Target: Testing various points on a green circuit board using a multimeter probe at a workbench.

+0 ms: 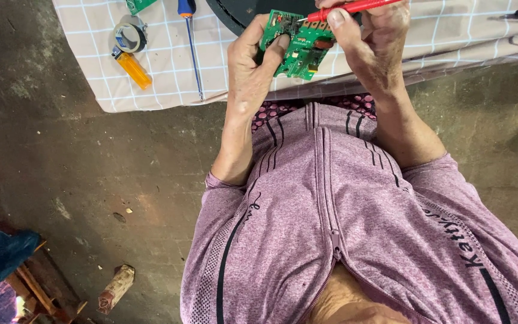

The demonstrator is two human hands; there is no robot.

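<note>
A: Concrete floor (pixel 79 180) fills most of what we see, dark, stained and rough, with a small wooden block (pixel 116 288) lying on it. Above it runs the surface (pixel 169 78), draped in a pale cloth with a thin grid of squares.

B: And we look down over a mauve zip-up top (pixel 343 228), ribbed knit with dark stripes. What do we hold?

A: Our left hand (pixel 250 72) has its fingers closed around the edge of a green circuit board (pixel 298 45), thumb pressed on its face, lifting it just above the cloth. Our right hand (pixel 370 42) grips a red probe (pixel 355 7) like a pen, fingers shut on the shaft, its metal tip at the board's upper left corner.

B: To do this well, we judge we should keep the board braced and steady, and touch the tip to one point only, without sliding across neighbouring joints.

A: Agreed. The board is flat, rigid and glossy, studded with small dark components.

B: Smaller things lie to the left on the cloth: a long thin screwdriver (pixel 192 48) with a blue-and-orange handle, a roll of tape (pixel 130 36), and a translucent orange lighter (pixel 133 69) just beside the roll.
</note>
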